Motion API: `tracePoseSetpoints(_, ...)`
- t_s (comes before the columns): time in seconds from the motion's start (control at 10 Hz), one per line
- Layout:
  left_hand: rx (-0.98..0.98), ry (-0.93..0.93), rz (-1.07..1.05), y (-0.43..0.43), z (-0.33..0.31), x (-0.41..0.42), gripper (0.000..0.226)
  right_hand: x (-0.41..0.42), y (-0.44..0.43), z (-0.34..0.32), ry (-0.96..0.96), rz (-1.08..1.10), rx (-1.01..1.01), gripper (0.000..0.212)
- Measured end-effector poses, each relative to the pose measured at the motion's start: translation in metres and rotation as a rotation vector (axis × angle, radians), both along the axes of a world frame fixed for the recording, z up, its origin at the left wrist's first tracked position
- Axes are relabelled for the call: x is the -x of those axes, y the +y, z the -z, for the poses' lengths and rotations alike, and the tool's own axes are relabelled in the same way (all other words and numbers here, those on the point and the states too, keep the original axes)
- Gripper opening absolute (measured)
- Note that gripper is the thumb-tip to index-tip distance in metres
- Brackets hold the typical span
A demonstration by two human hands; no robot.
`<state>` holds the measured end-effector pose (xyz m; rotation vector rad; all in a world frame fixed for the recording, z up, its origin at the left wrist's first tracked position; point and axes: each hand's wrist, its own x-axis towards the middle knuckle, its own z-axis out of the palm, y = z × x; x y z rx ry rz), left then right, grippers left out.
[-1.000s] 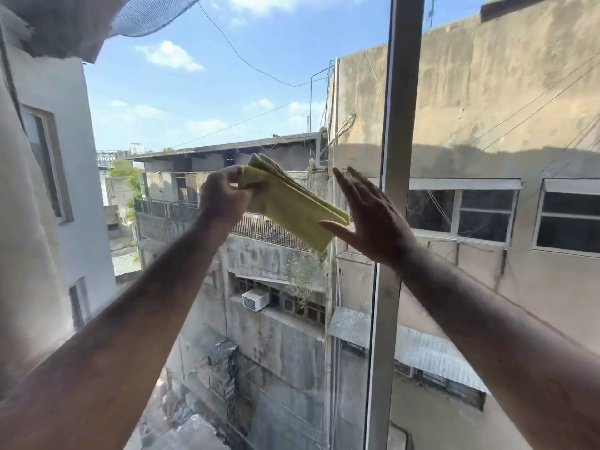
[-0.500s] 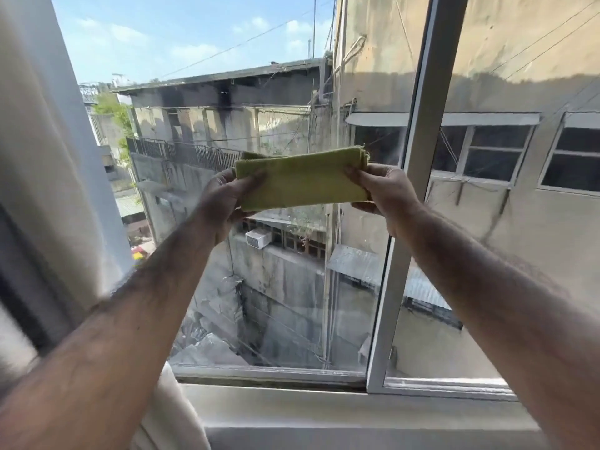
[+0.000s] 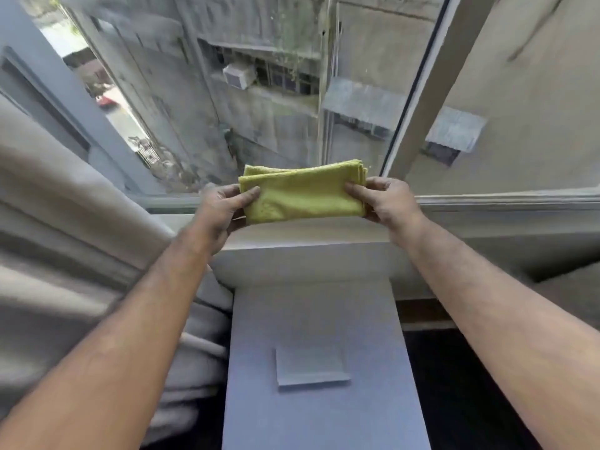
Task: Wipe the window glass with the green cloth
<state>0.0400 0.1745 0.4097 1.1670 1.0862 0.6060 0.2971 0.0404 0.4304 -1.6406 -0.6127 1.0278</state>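
The green cloth (image 3: pixel 303 193) is folded into a flat rectangle and held level just above the window sill (image 3: pixel 311 232). My left hand (image 3: pixel 224 204) pinches its left end and my right hand (image 3: pixel 384 199) pinches its right end. The window glass (image 3: pixel 227 108) rises behind the cloth, split by a white upright frame bar (image 3: pixel 418 92). The cloth sits low against the bottom of the left pane; whether it touches the glass I cannot tell.
A pale curtain (image 3: pixel 65 222) hangs in folds at the left, close to my left arm. Below the sill a grey-blue pillar face (image 3: pixel 311 336) carries a flat square plate (image 3: pixel 311 365). Outside are concrete buildings and an air conditioner unit (image 3: pixel 238 76).
Both hands came down from mid-pane height to sill level with the folded cloth between them. The view tipped downward, so the sill and pillar now fill the lower frame.
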Motion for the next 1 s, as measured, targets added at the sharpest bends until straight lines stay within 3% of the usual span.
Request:
tracePoseSetpoints(0.4,0.348,0.36,0.084,-0.116,0.31,0.055,0.015,0.038,-0.108,0.329,0.102,-0.087,0.507,0.024)
tracePoseSetpoints(0.5,0.381,0.459,0.119,-0.145,0.366,0.062,0.024,0.053,-0.136,0.392,-0.01,-0.144,0.634,0.007)
tracePoseSetpoints(0.6,0.362,0.559,0.089,-0.172,0.408,0.062,0.02,0.066,-0.157,0.44,-0.203,-0.213,0.729,0.028)
tracePoseSetpoints(0.7,0.301,0.662,0.065,-0.192,0.443,0.062,0.006,0.076,-0.166,0.458,-0.342,-0.26,0.76,0.024)
tracePoseSetpoints(0.8,0.19,0.779,0.141,-0.206,0.462,0.062,0.007,0.079,-0.171,0.473,-0.432,-0.292,0.794,0.026)
tracePoseSetpoints(1.0,-0.075,0.993,0.321,-0.208,0.442,0.055,0.052,0.078,-0.164,0.446,-0.746,-0.524,0.81,0.047)
